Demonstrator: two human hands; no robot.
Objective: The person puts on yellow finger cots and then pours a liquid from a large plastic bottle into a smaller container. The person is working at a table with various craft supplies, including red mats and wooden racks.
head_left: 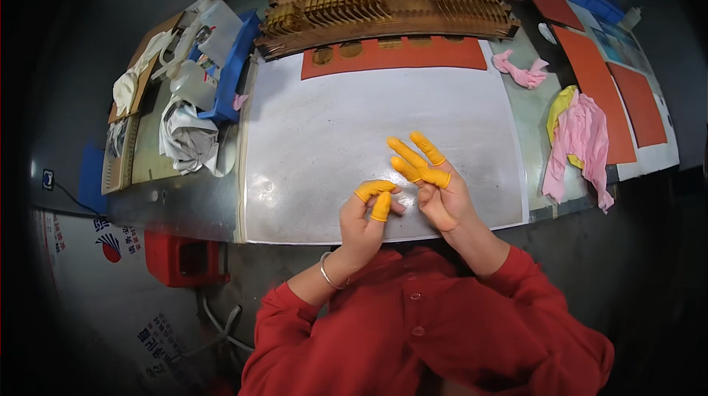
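Note:
Both of my hands are raised over the near edge of the white work sheet [317, 138], close together. My left hand [358, 223] has yellow finger cots on its thumb and index finger. Those two fingers are bent toward each other in a pinch, and nothing shows between them. A bangle [324, 271] circles that wrist. My right hand [448, 200], just beside it, wears yellow finger cots [408, 153] on several digits. Its covered fingers stretch out and apart, pointing up and left, with nothing held. The sheet lies beneath them on the table.
Along the back stands a long rack [391, 9] of thin brownish plates, behind an orange mat [398, 59] bearing round pieces. At left, a blue bin [232, 79] holds bottles beside a crumpled grey cloth [188, 134]. Pink cloths [579, 138] and orange mats [597, 94] lie right.

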